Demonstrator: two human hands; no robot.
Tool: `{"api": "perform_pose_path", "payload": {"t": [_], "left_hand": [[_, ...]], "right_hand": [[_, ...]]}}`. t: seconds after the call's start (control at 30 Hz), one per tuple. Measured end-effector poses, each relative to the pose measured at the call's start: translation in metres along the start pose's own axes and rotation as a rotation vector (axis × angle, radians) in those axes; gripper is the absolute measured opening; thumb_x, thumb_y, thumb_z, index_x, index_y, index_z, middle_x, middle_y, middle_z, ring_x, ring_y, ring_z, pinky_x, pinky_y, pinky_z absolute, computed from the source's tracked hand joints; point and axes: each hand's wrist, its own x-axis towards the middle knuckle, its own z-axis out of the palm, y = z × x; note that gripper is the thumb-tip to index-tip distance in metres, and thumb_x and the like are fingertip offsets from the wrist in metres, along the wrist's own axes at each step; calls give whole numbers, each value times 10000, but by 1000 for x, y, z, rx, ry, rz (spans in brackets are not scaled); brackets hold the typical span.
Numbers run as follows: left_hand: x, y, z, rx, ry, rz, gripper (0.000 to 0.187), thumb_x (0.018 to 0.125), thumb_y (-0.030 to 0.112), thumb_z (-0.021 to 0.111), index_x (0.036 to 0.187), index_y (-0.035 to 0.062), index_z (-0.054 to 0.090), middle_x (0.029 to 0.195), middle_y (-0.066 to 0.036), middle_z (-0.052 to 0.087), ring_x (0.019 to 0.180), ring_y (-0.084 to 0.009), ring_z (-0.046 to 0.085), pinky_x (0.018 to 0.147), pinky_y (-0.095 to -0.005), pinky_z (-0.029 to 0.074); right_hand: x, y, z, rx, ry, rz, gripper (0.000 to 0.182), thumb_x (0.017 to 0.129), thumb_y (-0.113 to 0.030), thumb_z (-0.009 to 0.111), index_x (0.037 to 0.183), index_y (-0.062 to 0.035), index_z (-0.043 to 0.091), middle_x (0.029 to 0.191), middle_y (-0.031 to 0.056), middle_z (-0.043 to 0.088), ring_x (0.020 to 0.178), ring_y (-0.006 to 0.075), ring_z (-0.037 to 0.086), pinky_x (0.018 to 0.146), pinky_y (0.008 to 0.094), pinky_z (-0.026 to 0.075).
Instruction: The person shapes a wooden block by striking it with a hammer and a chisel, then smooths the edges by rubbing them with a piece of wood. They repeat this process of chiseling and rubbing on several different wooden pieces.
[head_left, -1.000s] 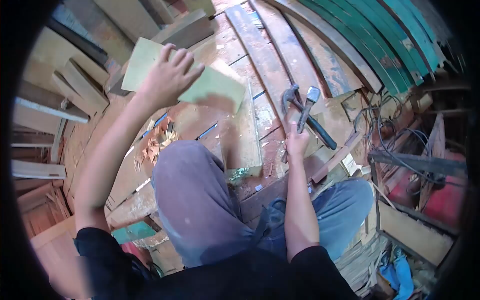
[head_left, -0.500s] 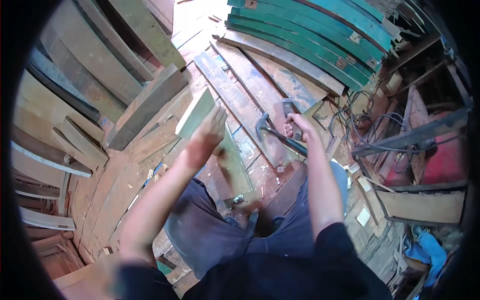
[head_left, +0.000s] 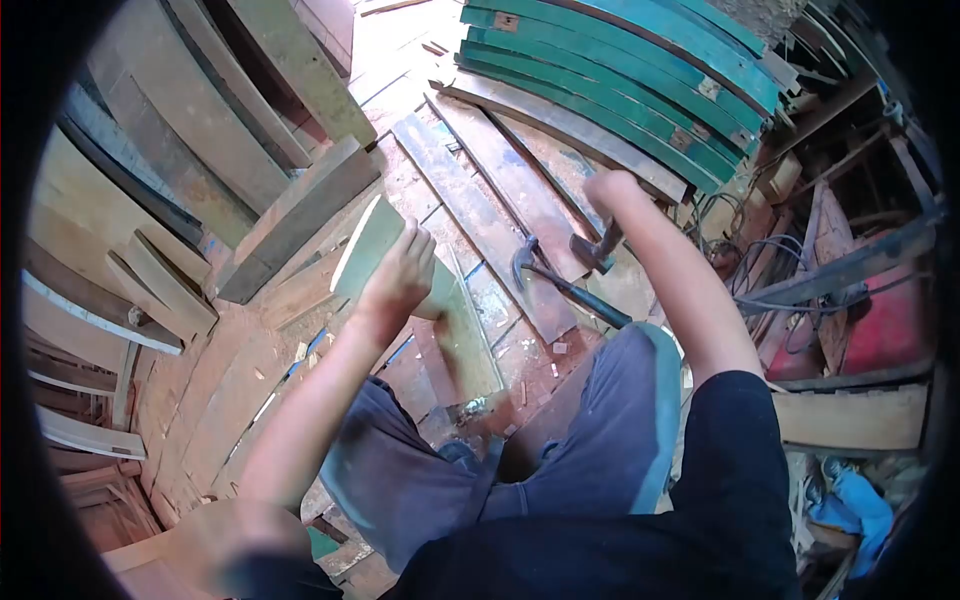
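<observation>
Your left hand (head_left: 400,278) grips the thin green board (head_left: 368,243), standing on edge on the plank floor (head_left: 470,200); it's light, stiff—hold its top edge. Your right hand (head_left: 612,192) clenches a hammer (head_left: 592,250).

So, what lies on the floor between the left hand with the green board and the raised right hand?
In the head view, a claw hammer lies on the worn floor planks between the left hand, which grips the green board, and the right hand.
</observation>
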Motion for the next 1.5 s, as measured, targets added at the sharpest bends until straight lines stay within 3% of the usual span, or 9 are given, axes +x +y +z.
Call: {"api": "perform_pose_path", "payload": {"t": [0.3, 0.57, 0.73, 0.97, 1.0, 1.2, 1.33, 1.4, 1.5], "left_hand": [[2, -2, -10, -3, -79, -2, 180, 802, 165, 545, 872, 33, 644, 942, -112, 603, 1033, -274, 551, 1076, -431, 365], [16, -9, 12, -59, -87, 42, 155, 806, 159, 557, 877, 56, 648, 944, -80, 600, 1028, -241, 541, 1084, -423, 358], [16, -16, 11, -101, -76, 39, 134, 807, 160, 562, 868, 66, 636, 945, -74, 597, 1025, -229, 541, 1088, -421, 352], [8, -21, 11, -107, -145, 5, 136, 799, 136, 554, 901, 65, 611, 989, -87, 599, 1082, -236, 538, 1092, -411, 349], [8, -16, 10, -35, -351, -6, 302, 872, 219, 541, 1110, 79, 662, 1178, -105, 589, 1232, -248, 470, 1155, -478, 240], [11, -60, -63, -541, -63, -203, 577, 672, 412, 783, 1206, 235, 656, 1431, -109, 442, 1405, -356, 287, 1146, -619, 130], [-94, -142, -24, -470, -20, -965, 745, 863, 261, 713, 1485, 145, 320, 1312, -202, 513, 1211, -322, 540, 971, -415, 492], [-149, -147, 47, -1362, -394, -1242, 736, 906, 252, 679, 1502, 108, 270, 1136, -133, 628, 1061, -240, 632, 903, -345, 520], [-122, -113, 47, -1456, -325, -1344, 613, 883, 308, 709, 1410, 111, 466, 1128, -24, 668, 873, -86, 609, 730, -217, 450]], "right_hand": [[-29, 42, 14, 356, 801, 176, 441, 629, -31, 817, 1027, -68, 631, 1011, 182, 638, 956, 384, 642, 819, 442, 545], [-25, 48, 14, 420, 917, 173, 154, 864, -27, 496, 974, -56, 601, 1028, 224, 597, 975, 420, 635, 814, 495, 532], [-4, 18, 31, 154, 1062, -12, 66, 884, -45, 500, 943, -74, 498, 988, 179, 539, 810, 398, 671, 647, 501, 558], [-39, 4, 97, 524, 1342, 159, 204, 894, -196, 605, 1046, -65, 570, 1018, 177, 554, 965, 376, 577, 839, 471, 480], [-50, 3, 116, 585, 1389, 243, 299, 908, -273, 616, 1126, -70, 584, 1021, 176, 563, 991, 363, 560, 872, 453, 451], [-110, 1, 338, 1044, 1167, 607, 356, 956, -308, 564, 1148, -9, 583, 1132, 209, 603, 1041, 393, 574, 894, 454, 443], [-137, -68, 429, 1412, 652, 660, 472, 909, -435, 620, 1001, 27, 634, 862, 227, 660, 837, 393, 646, 775, 437, 503], [-140, -102, 427, 1380, 594, 713, 522, 870, -487, 647, 961, 26, 627, 864, 231, 662, 846, 390, 650, 768, 437, 505], [-121, -125, 404, 1333, 323, 746, 576, 824, -557, 662, 951, 3, 609, 916, 237, 665, 893, 396, 653, 788, 456, 503]]}}
